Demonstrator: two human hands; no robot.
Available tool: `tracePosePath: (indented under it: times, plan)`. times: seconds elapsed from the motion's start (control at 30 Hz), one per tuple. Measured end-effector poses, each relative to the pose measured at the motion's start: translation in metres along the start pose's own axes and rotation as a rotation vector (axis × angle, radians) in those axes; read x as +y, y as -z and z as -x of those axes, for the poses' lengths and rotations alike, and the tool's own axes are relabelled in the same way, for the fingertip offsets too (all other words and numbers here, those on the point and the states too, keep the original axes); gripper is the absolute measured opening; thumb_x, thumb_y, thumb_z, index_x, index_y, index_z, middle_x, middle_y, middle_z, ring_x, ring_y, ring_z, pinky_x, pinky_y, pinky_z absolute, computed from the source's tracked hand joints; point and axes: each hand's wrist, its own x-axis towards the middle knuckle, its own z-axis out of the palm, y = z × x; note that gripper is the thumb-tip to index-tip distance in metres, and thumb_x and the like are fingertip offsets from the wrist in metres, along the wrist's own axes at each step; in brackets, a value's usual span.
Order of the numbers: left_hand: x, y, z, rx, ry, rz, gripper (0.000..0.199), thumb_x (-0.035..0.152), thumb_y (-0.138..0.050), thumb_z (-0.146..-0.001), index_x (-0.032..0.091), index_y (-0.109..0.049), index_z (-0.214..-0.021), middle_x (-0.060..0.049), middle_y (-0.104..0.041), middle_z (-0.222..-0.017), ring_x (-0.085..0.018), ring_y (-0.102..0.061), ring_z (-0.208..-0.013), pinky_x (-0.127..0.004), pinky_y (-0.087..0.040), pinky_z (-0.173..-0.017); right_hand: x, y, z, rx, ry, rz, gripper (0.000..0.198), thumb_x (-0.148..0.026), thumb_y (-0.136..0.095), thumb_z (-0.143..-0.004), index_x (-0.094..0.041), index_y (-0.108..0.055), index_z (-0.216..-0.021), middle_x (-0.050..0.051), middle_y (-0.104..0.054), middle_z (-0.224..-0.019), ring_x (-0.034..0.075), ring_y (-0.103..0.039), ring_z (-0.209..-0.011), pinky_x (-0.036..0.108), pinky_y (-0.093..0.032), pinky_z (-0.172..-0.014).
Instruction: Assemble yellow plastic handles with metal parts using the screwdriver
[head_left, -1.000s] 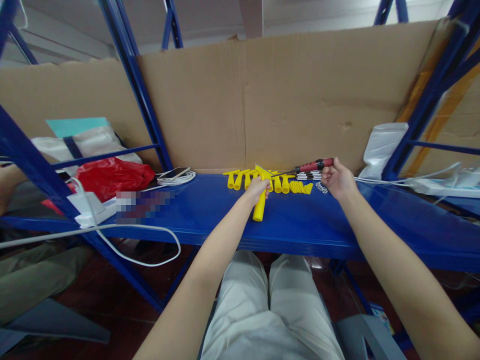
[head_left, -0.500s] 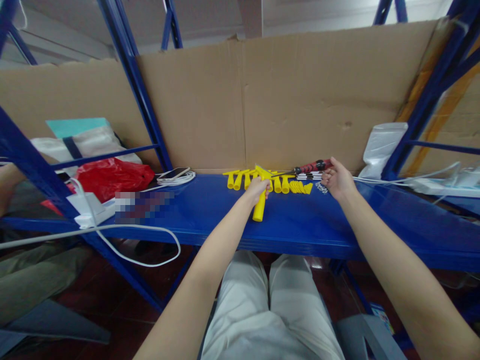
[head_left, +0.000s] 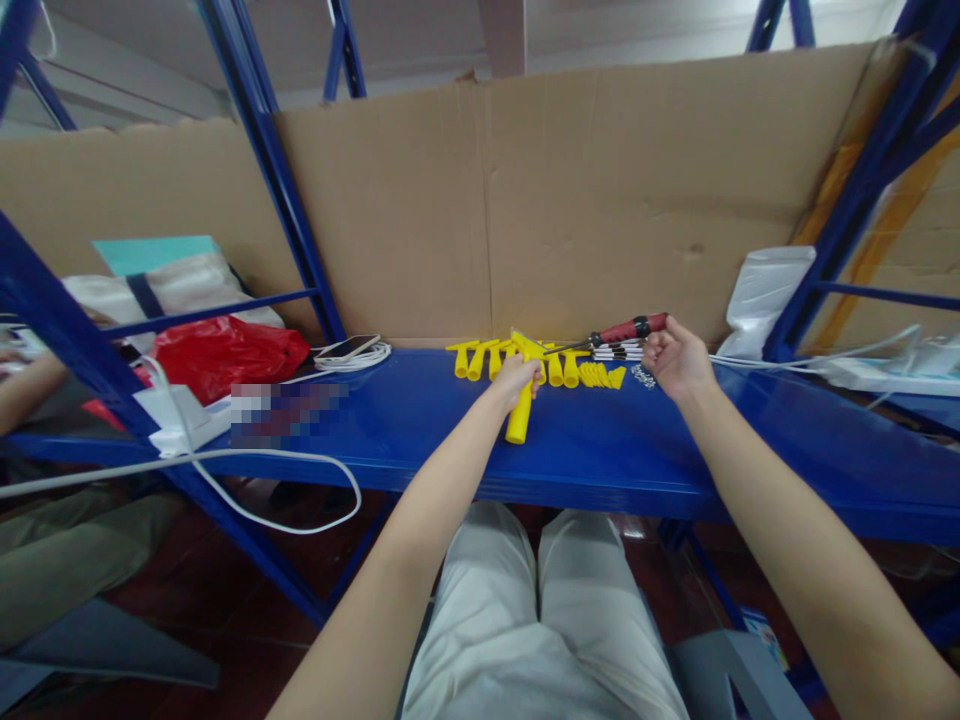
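My left hand [head_left: 519,378] is closed around a yellow plastic scraper-like piece [head_left: 517,425] with a round handle and a wider head. My right hand [head_left: 679,358] grips the end of a red and black screwdriver [head_left: 626,330], whose shaft points left with its tip at the head of that piece. Behind my left hand stands a row of similar yellow pieces [head_left: 474,363]. Small flat yellow parts [head_left: 598,375] lie to their right. Close to my right hand is a little pile of small metal screws [head_left: 643,376], and black-and-white strips [head_left: 616,352] lie under the screwdriver.
A cardboard sheet [head_left: 405,210] backs the blue table [head_left: 420,420]. At left are a phone [head_left: 346,347] on a coiled white cable, a red plastic bag [head_left: 225,355] and a white power adapter [head_left: 171,415]. A white pouch [head_left: 766,295] leans at right. Another person's arm [head_left: 34,390] shows far left.
My right hand and the screwdriver's handle have shifted slightly to the right, and the handle has turned. My left hand stays in place. The other person's forearm at far left has moved.
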Motion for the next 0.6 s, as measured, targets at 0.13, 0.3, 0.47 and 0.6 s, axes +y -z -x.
tracePosePath:
  times: [0.13, 0.3, 0.47, 0.6]
  plan:
    - [0.0, 0.0, 0.001, 0.009, -0.008, -0.003, 0.028, 0.001, -0.044, -0.079, 0.02, -0.039, -0.059, 0.007, -0.039, -0.045, -0.006, -0.036, -0.035, -0.019, -0.028, -0.04, 0.002, 0.0, 0.0, 0.0, 0.02, 0.006, 0.035, -0.041, -0.071, -0.081, -0.022, -0.045, -0.066, -0.005, -0.048, -0.05, 0.007, -0.041, -0.04, 0.019, -0.033, -0.035]
    - [0.002, 0.0, 0.003, 0.014, -0.008, -0.018, 0.028, 0.001, -0.043, -0.08, 0.02, -0.039, -0.06, 0.007, -0.039, -0.045, -0.006, -0.036, -0.036, -0.02, -0.029, -0.041, 0.006, 0.002, -0.005, 0.056, 0.082, 0.005, 0.042, -0.043, -0.081, -0.071, -0.022, -0.045, -0.068, -0.009, -0.041, -0.047, 0.006, -0.038, -0.039, 0.017, -0.031, -0.035]
    - [0.003, 0.0, 0.004, 0.009, 0.004, -0.03, 0.029, 0.001, -0.042, -0.081, 0.02, -0.039, -0.06, 0.008, -0.038, -0.045, -0.005, -0.036, -0.035, -0.019, -0.028, -0.041, 0.01, 0.006, -0.011, 0.099, 0.056, 0.015, 0.049, -0.046, -0.083, -0.066, -0.022, -0.041, -0.066, -0.009, -0.041, -0.047, 0.005, -0.037, -0.039, 0.018, -0.03, -0.035]
    - [0.003, 0.0, 0.003, 0.002, 0.004, -0.027, 0.029, 0.0, -0.042, -0.081, 0.02, -0.039, -0.059, 0.008, -0.038, -0.044, -0.005, -0.036, -0.034, -0.019, -0.028, -0.04, 0.01, 0.008, -0.011, 0.073, -0.02, 0.015, 0.049, -0.046, -0.083, -0.066, -0.022, -0.039, -0.062, -0.01, -0.03, -0.04, 0.005, -0.031, -0.035, 0.019, -0.027, -0.033]
